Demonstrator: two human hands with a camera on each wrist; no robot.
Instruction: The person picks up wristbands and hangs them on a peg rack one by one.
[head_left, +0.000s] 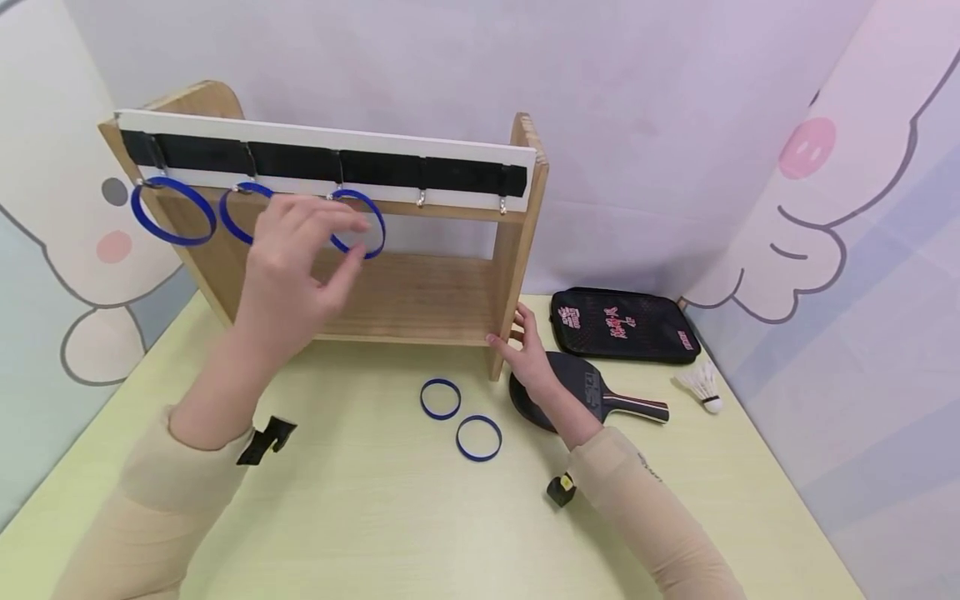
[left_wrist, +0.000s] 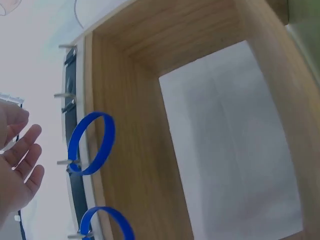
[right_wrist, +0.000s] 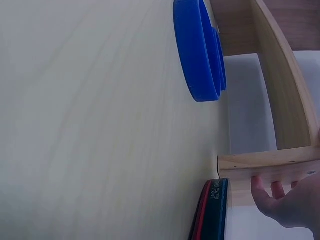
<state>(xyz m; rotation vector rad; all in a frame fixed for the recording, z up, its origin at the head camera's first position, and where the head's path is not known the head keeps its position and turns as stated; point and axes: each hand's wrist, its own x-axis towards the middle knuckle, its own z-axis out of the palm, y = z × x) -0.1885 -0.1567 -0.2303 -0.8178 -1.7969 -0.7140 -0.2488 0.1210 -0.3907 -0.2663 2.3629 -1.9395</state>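
On the rack (head_left: 420, 292), three rings (head_left: 381, 218) hang from the first three hooks (head_left: 503, 205) counted from its left; the two at its right end are bare. In front of the rack's bar, the left hand (head_left: 288, 262) holds nothing, thumb and fingers parted, close to the third ring, though the left wrist view shows it apart from the band. The right hand (head_left: 528, 358) grips the rack's right side low down, a sound brace against sliding. Working well at these hooks would, I judge, call for a light pinch on the band, the loop kept square to the hook's tip, and fingers withdrawn without brushing a hung ring, which might swing loose. Counted, there are five hooks and five rings: the three hung, plus two loose rings (head_left: 478, 458) on the bench (head_left: 375, 500) in front of the rack, towards its right side. Right of the rack lie one paddle (head_left: 573, 383), one case (head_left: 626, 325) and, farthest from it, one shuttlecock (head_left: 703, 387).
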